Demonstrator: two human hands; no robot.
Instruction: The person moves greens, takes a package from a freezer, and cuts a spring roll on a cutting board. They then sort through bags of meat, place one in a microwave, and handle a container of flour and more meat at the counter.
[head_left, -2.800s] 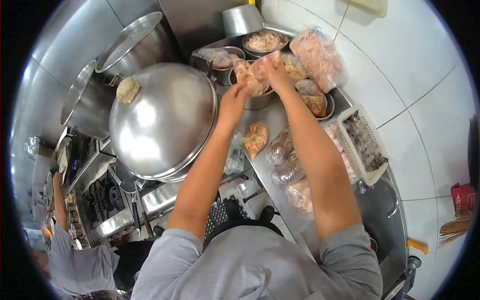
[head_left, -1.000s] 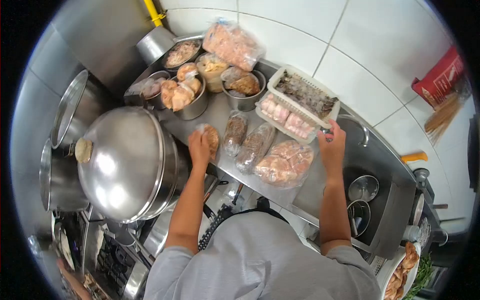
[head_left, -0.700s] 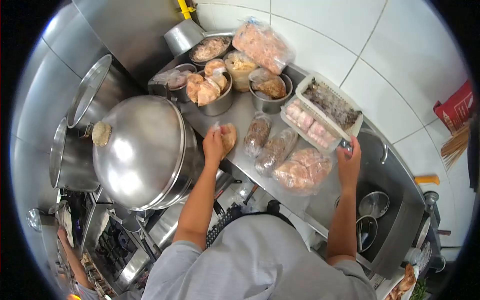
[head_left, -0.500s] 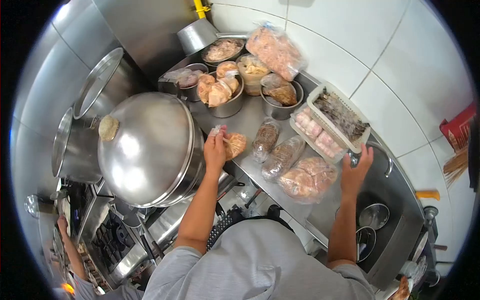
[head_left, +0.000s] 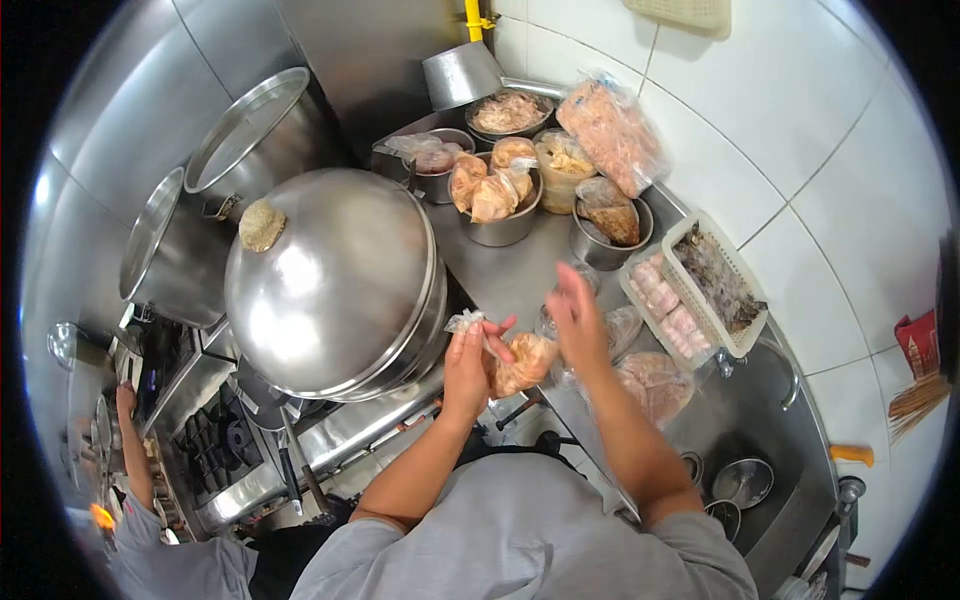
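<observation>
My left hand [head_left: 468,368] grips the twisted neck of a small plastic bag of orange-coloured food [head_left: 522,364], which hangs just right of the fingers. My right hand [head_left: 582,318] is open with fingers stretched out, holding nothing, above the counter and a little right of that bag. Beneath and beside it lie a larger clear bag of pale meat [head_left: 655,388] and wrapped rolls [head_left: 622,328], partly hidden by the hand and forearm. Similar orange bags [head_left: 495,196] fill a steel pot [head_left: 505,232] further back.
A large domed steel lid [head_left: 335,285] covers a pot at left. White baskets [head_left: 745,345] hold shrimp-like food and pink wrapped pieces near the sink [head_left: 720,440]. Tall pots [head_left: 165,265] stand at far left. Another person's arm [head_left: 137,445] is by the stove.
My right hand has left the basket's edge and moved left toward the held bag. My left hand, still gripping the bag, has come nearer my body. The camera view has shifted.
</observation>
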